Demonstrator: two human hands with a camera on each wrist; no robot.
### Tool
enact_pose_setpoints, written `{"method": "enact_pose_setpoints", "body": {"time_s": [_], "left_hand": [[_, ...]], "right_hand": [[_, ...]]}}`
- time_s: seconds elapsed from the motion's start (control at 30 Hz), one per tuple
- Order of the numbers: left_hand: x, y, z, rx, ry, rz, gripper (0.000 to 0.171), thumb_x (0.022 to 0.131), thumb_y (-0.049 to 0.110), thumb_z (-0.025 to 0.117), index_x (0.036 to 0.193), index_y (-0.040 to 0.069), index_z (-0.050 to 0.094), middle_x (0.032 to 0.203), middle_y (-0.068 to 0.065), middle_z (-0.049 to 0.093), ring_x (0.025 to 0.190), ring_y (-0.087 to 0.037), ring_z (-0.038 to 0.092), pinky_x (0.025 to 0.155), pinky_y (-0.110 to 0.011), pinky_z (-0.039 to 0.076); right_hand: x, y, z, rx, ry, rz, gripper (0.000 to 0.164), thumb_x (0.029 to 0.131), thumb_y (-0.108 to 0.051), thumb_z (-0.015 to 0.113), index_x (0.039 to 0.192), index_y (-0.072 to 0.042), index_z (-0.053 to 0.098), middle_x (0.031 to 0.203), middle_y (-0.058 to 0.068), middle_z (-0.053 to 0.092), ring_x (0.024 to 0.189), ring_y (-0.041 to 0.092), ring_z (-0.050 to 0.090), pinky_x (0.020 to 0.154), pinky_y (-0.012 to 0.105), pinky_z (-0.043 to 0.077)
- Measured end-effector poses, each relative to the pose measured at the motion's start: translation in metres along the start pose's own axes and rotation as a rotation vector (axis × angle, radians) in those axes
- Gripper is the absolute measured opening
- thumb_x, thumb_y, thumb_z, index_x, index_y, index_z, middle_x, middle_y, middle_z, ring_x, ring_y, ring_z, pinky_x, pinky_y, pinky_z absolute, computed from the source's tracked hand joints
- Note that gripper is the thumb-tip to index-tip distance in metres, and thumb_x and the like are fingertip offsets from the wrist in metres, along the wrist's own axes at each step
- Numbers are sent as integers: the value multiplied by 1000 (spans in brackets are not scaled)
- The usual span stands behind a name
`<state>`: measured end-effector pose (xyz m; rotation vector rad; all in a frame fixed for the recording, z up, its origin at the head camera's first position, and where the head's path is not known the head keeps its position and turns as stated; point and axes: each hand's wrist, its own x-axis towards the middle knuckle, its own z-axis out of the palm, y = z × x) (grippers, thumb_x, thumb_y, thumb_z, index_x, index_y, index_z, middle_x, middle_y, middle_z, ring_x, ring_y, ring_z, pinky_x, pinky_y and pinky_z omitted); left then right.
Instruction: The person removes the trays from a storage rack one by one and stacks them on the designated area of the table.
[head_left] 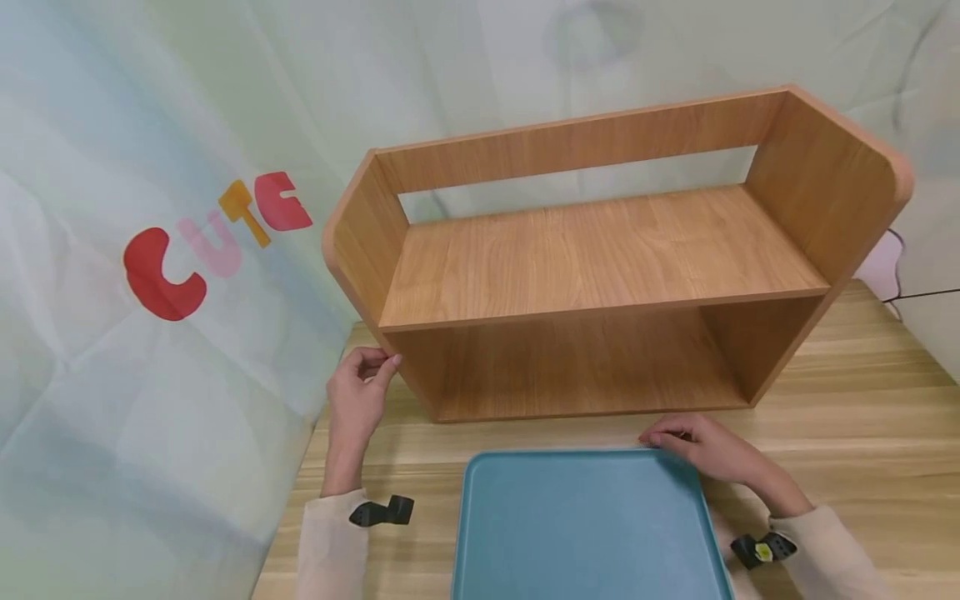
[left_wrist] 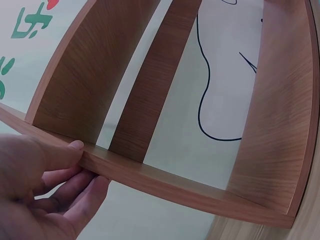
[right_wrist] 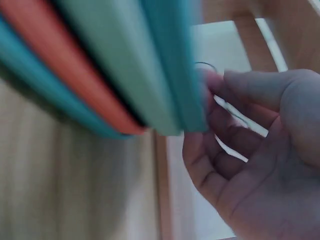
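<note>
A brown wooden desk shelf (head_left: 600, 250) stands upright on the table, with two side panels, a middle board and an upper rail. My left hand (head_left: 358, 396) pinches the front edge of its left side panel; in the left wrist view the thumb lies on one face of the panel (left_wrist: 165, 185), the fingers on the other. A teal tray-like slab (head_left: 585, 525) with a raised rim lies in front. Over its far right corner is my right hand (head_left: 708, 450), fingers loosely curled; whether they touch the rim is unclear. Teal, green and orange edges (right_wrist: 90, 75) show stacked in the right wrist view, blurred.
The wood-grain table (head_left: 862, 450) extends to the right of the shelf. A pale fabric backdrop (head_left: 150, 400) with coloured letters hangs behind and at the left, close to the shelf's left side. Both wrists wear black straps.
</note>
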<state>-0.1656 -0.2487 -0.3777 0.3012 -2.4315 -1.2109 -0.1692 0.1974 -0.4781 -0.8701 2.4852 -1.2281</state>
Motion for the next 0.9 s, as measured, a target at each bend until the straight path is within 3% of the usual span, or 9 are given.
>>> {"method": "enact_pose_setpoints", "body": {"time_s": [0.23, 0.37, 0.5, 0.6, 0.73, 0.9], "left_hand": [[0, 1, 2, -1, 21, 12, 21, 91, 16, 65, 101, -2, 62, 99, -17, 67, 93, -28, 66, 69, -13, 45], [-2, 1, 4, 14, 27, 18, 20, 92, 14, 63, 103, -2, 61, 101, -16, 66, 95, -28, 66, 75, -24, 53], [-9, 7, 5, 34, -22, 17, 28, 93, 14, 60, 113, -5, 55, 111, -19, 58, 106, -31, 60, 87, -38, 53], [-16, 12, 5, 96, -75, 26, 38, 95, 16, 59, 124, -7, 49, 118, -21, 53, 113, -33, 55, 94, -41, 50], [-29, 18, 5, 262, -106, 43, 54, 95, 23, 59, 136, -6, 41, 128, -24, 50, 120, -38, 50, 98, -49, 44], [-50, 26, 12, 427, 35, 113, 57, 91, 24, 63, 134, -8, 42, 116, -26, 52, 104, -40, 52, 83, -49, 46]], "right_hand": [[5, -24, -13, -106, 212, -2, 21, 97, -13, 54, 111, -6, 68, 104, 4, 71, 94, 16, 65, 78, 28, 53], [8, -39, -13, -165, 293, -18, 21, 97, -13, 55, 113, -6, 67, 103, 3, 69, 89, 11, 62, 75, 27, 52], [10, -53, -10, -183, 352, -11, 24, 97, -12, 55, 117, -3, 64, 106, 6, 66, 90, 16, 63, 74, 30, 53], [12, -60, -6, -190, 380, 4, 29, 97, -13, 54, 123, -1, 60, 114, 12, 63, 95, 25, 64, 76, 36, 54], [15, -68, 0, -240, 406, 40, 36, 97, -18, 56, 129, 1, 55, 125, 20, 56, 107, 36, 59, 84, 50, 50], [17, -80, 9, -362, 468, 39, 46, 94, -22, 61, 132, 2, 51, 133, 26, 48, 122, 44, 45, 97, 60, 39]]}}
